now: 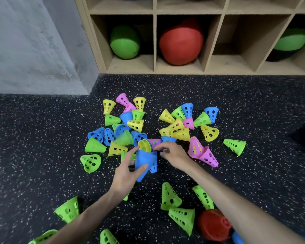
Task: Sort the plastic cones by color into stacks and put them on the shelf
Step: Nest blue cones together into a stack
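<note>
Head view: left hand (126, 170) curled round blue stack (144, 163), right hand (173, 153) pinching its rim, amid loose cones (136, 125) just beyond. Could slip sideways from loose grip, scattering; shelf (155, 41) well beyond both.

- Green cone (42, 237) at bottom left, cut off by the frame's lower edge
- Right hand (173, 154): its fingertips are blurred, so its grip cannot be told
- Red ball (213, 224) partly hidden behind the right forearm
- Shelf (155, 43) top cut off
</note>
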Available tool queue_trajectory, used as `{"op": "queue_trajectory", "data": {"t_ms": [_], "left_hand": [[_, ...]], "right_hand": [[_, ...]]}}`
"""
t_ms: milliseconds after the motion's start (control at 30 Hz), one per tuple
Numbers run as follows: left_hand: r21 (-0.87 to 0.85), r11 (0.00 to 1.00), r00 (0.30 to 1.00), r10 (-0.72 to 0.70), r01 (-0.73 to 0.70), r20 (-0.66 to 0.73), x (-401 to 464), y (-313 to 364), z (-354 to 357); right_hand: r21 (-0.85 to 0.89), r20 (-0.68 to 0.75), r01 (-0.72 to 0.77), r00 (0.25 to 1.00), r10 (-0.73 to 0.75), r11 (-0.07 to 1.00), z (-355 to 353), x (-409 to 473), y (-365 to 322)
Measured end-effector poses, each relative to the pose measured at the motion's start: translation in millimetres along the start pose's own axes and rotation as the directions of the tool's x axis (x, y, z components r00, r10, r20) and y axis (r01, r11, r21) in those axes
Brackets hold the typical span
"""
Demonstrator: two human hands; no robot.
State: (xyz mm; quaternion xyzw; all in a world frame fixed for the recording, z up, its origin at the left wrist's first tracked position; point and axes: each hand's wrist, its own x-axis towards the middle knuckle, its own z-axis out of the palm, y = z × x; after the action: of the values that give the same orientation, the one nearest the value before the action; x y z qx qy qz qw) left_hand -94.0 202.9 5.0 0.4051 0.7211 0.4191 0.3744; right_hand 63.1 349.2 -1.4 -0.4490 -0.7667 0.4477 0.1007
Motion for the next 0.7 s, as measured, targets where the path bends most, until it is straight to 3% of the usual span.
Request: {"op": "queue_trajectory", "data": {"t_ms": [200,433,700], "left_hand": [[0.025,1.0,1.0,-0.008,0.007,0.01,2,-13,-1],[0.058,0.998,1.0,0.008,-0.009,0.023,1,-8,-7],[0.03,1.0,0.998,-0.007,0.005,0.056,-5,-21,-8]], "right_hand": [[-0.028,0.123,-0.032,0.992,0.036,0.999,9,6,-1],[-0.159,0.072,-0.051,0.995,0.063,0.986,27,18,10],[-0.128,0.053,-0.114,0.991,0.122,0.985,27,6,17]]}}
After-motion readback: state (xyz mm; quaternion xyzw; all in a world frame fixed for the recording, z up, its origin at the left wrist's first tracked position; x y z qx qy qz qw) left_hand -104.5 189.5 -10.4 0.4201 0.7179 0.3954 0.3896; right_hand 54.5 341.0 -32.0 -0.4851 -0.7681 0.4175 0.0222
